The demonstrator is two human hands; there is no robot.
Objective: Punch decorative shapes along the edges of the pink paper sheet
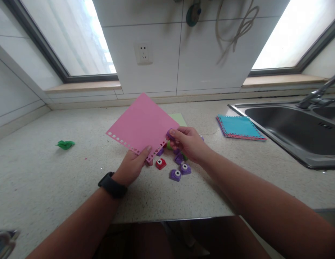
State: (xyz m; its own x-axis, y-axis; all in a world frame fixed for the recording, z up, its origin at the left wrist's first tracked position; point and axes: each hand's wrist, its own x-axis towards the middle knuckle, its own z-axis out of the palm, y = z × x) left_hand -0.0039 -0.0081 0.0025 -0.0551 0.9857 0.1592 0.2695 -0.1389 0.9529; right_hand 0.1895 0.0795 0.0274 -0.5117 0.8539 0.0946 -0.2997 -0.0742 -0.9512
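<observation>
And here's the pink sheet point(143, 124), held aloft, one corner toward the body! At that near corner the left hand point(132, 164) pinches it, thumb on top; at its right corner the right hand point(189, 142) clasps the purple punch point(168, 136) between thumb and fingers. So the punch sits at the right fingertips, by the sheet's right edge, where cut-out holes point(160, 146) line up from the near corner.
</observation>
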